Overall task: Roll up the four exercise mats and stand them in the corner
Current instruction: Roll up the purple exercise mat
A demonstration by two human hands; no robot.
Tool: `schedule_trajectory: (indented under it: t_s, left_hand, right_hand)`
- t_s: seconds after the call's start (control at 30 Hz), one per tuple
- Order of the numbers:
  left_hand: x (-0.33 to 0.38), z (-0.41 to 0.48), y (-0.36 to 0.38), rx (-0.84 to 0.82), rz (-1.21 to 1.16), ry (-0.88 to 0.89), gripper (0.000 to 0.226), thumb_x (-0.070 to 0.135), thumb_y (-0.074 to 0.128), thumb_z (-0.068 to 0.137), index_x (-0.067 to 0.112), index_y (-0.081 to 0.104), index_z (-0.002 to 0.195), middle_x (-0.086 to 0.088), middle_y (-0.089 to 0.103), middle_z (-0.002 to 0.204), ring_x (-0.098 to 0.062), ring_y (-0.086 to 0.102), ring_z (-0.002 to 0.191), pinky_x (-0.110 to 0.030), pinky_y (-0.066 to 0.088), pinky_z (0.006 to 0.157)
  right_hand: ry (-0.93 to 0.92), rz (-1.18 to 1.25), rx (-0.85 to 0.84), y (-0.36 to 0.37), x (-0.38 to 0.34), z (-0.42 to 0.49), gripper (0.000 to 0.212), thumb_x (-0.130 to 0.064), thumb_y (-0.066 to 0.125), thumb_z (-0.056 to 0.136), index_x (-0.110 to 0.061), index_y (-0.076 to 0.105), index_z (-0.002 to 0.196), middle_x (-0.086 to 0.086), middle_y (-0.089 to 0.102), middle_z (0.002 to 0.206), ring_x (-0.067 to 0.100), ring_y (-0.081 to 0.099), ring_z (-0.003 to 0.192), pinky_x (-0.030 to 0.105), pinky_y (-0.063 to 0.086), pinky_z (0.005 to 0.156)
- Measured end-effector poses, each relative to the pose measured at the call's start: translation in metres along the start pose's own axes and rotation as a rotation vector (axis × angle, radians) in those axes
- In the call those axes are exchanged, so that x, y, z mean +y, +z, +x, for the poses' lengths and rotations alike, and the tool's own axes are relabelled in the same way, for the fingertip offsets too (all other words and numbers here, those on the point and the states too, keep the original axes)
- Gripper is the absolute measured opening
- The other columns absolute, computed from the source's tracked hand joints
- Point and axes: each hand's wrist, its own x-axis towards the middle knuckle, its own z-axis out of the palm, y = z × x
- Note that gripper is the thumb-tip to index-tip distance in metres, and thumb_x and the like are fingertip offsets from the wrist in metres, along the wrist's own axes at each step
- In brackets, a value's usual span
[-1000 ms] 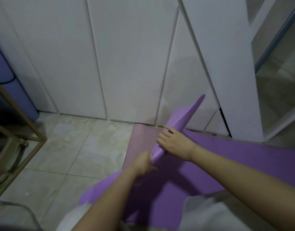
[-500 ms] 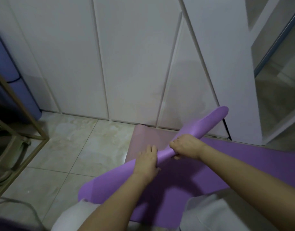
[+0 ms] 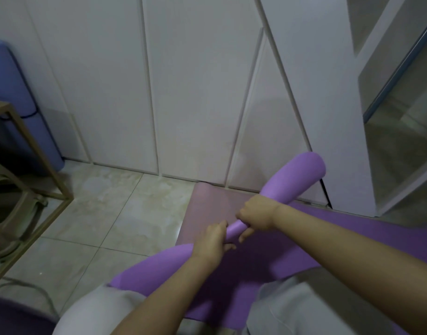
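A purple exercise mat (image 3: 347, 240) lies on the floor, its near end curled into a loose roll (image 3: 297, 175) that runs diagonally from lower left to upper right. My left hand (image 3: 212, 243) grips the roll near its middle. My right hand (image 3: 258, 215) grips it just beyond, fingers curled under. The roll is pinched thin between my hands and wider at both ends. Under it lies a pink mat (image 3: 207, 204), flat on the tiles. A rolled blue mat (image 3: 19, 100) stands upright against the wall at the far left.
White cabinet doors (image 3: 195, 93) fill the wall ahead. A gold metal frame (image 3: 38, 151) with a beige chair (image 3: 12, 213) stands at the left. A cable (image 3: 31, 288) trails on the tiled floor. My knees in light trousers (image 3: 316, 308) are at the bottom.
The mat's end went from a lifted flap to a closed roll. Both hands shifted from pinching the edge to gripping the roll, and it has grown thicker at the far end.
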Motion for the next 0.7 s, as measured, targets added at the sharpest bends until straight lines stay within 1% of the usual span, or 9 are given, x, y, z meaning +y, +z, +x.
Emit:
schedule_trajectory:
  t_s: [0.13,0.2,0.27,0.37,0.43,0.5,0.57,0.63,0.7]
  left_hand:
    - [-0.007,0.005,-0.011,-0.029,-0.186,-0.039,0.045,0.036,0.072,0.08,0.007,0.061,0.113,-0.013,0.067,0.109,-0.032,0.06,0.099,-0.036,0.043,0.077]
    - [-0.013,0.007,-0.018,-0.093,-0.21,-0.008,0.048,0.033,0.075,0.078,0.001,0.063,0.111,-0.015,0.067,0.102,-0.027,0.059,0.084,-0.031,0.039,0.068]
    - [-0.017,0.003,-0.023,-0.183,-0.276,0.048,0.045,0.027,0.078,0.076,-0.001,0.065,0.108,-0.011,0.062,0.088,-0.018,0.051,0.075,-0.025,0.036,0.059]
    - [-0.016,-0.007,-0.028,-0.262,-0.314,0.081,0.042,0.022,0.079,0.076,0.0,0.066,0.109,-0.004,0.058,0.084,-0.014,0.049,0.074,-0.016,0.037,0.052]
    - [-0.013,-0.012,-0.031,-0.25,-0.217,0.093,0.044,0.025,0.078,0.077,0.001,0.065,0.111,-0.009,0.063,0.09,-0.02,0.056,0.078,-0.021,0.037,0.056]
    - [-0.01,-0.019,-0.034,-0.173,-0.045,0.085,0.044,0.031,0.073,0.08,0.006,0.062,0.115,-0.013,0.066,0.106,-0.028,0.06,0.094,-0.027,0.037,0.067]
    - [-0.007,-0.025,-0.033,-0.071,0.059,0.078,0.041,0.032,0.067,0.083,0.013,0.059,0.118,-0.01,0.065,0.116,-0.03,0.058,0.105,-0.03,0.037,0.074]
    - [-0.003,-0.031,-0.031,0.036,0.122,0.081,0.036,0.031,0.062,0.085,0.016,0.055,0.117,-0.008,0.062,0.119,-0.03,0.055,0.11,-0.033,0.037,0.079]
    - [-0.002,-0.033,-0.027,0.116,0.168,0.071,0.034,0.03,0.061,0.086,0.017,0.051,0.115,-0.005,0.059,0.12,-0.028,0.052,0.112,-0.034,0.036,0.081]
  right_hand:
    - [-0.067,-0.133,0.398,0.01,-0.006,-0.007,0.053,-0.06,0.077,0.062,-0.014,0.061,0.081,0.001,0.063,0.074,0.022,0.061,0.069,0.03,0.037,0.075]
    - [-0.055,-0.151,0.526,0.014,-0.012,-0.011,0.05,-0.057,0.081,0.057,-0.015,0.062,0.078,0.0,0.059,0.074,0.021,0.059,0.07,0.033,0.039,0.087]
    - [-0.026,-0.183,0.538,0.016,-0.017,-0.019,0.054,-0.058,0.081,0.052,-0.016,0.063,0.08,0.0,0.058,0.075,0.021,0.059,0.071,0.037,0.043,0.093]
    - [0.004,-0.146,0.467,0.014,-0.027,-0.029,0.063,-0.061,0.083,0.042,-0.015,0.055,0.076,0.0,0.055,0.07,0.02,0.054,0.063,0.032,0.034,0.068]
    - [0.028,-0.125,0.38,0.01,-0.033,-0.033,0.065,-0.061,0.085,0.034,-0.017,0.053,0.07,-0.001,0.054,0.063,0.019,0.052,0.055,0.031,0.033,0.057]
    - [0.053,-0.081,0.31,0.01,-0.035,-0.031,0.062,-0.056,0.088,0.028,-0.018,0.053,0.062,-0.003,0.054,0.054,0.017,0.052,0.045,0.023,0.03,0.047]
    - [0.063,-0.063,0.306,0.003,-0.039,-0.032,0.055,-0.052,0.089,0.04,-0.017,0.056,0.064,-0.001,0.059,0.053,0.018,0.057,0.044,0.023,0.024,0.045]
    - [0.059,-0.034,0.236,-0.006,-0.04,-0.036,0.04,-0.045,0.071,0.079,-0.009,0.061,0.093,0.01,0.07,0.086,0.027,0.067,0.076,0.031,0.034,0.057]
    - [0.125,0.03,0.109,-0.011,-0.043,-0.036,0.036,-0.038,0.051,0.094,-0.008,0.057,0.113,0.013,0.066,0.112,0.033,0.062,0.101,0.037,0.041,0.074]
